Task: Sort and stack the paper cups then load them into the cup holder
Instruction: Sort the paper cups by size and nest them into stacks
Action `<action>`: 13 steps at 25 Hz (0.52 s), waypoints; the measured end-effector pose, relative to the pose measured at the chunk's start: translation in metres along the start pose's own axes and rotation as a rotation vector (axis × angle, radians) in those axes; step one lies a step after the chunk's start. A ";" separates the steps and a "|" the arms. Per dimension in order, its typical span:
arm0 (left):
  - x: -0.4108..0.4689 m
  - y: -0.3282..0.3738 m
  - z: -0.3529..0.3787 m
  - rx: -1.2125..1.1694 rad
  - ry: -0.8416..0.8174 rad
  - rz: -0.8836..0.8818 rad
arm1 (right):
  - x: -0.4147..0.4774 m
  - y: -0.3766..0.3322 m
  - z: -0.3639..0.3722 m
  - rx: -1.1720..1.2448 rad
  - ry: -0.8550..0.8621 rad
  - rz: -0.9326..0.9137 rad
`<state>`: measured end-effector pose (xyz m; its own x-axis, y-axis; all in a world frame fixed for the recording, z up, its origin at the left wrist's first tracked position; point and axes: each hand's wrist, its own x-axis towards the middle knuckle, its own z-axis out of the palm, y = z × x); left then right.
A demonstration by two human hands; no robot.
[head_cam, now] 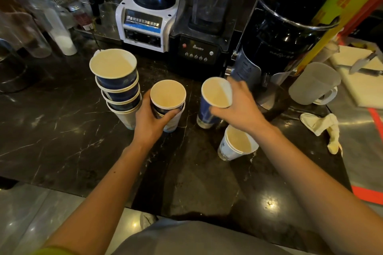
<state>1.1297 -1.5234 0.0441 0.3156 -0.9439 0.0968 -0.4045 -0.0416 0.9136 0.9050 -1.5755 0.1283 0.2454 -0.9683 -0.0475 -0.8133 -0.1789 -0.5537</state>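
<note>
My left hand (152, 119) has its fingers wrapped around a short cup stack (168, 105) mid-counter; my right hand (238, 107) pinches a blue cup (216, 93), tilted, above a standing blue cup (204, 113). A taller stack (118, 87) stands left, a white cup (236, 145) near right. Behind, the black machine (199, 47) reads "Blenders"

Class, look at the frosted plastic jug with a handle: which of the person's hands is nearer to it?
Right. The right hand, gripping a blue cup, is left of the jug; the left hand is farther left.
</note>
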 end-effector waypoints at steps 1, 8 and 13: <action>0.000 0.001 0.001 0.007 0.001 0.001 | 0.002 0.002 0.010 -0.037 -0.054 0.010; 0.000 0.002 -0.001 -0.023 -0.012 -0.008 | 0.007 0.006 0.037 -0.135 -0.149 0.014; -0.001 0.004 0.000 -0.027 -0.014 -0.011 | 0.009 -0.001 0.033 -0.135 -0.191 0.066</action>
<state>1.1283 -1.5229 0.0475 0.3079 -0.9479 0.0815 -0.3777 -0.0431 0.9249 0.9257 -1.5782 0.1010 0.2742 -0.9303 -0.2438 -0.8908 -0.1501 -0.4289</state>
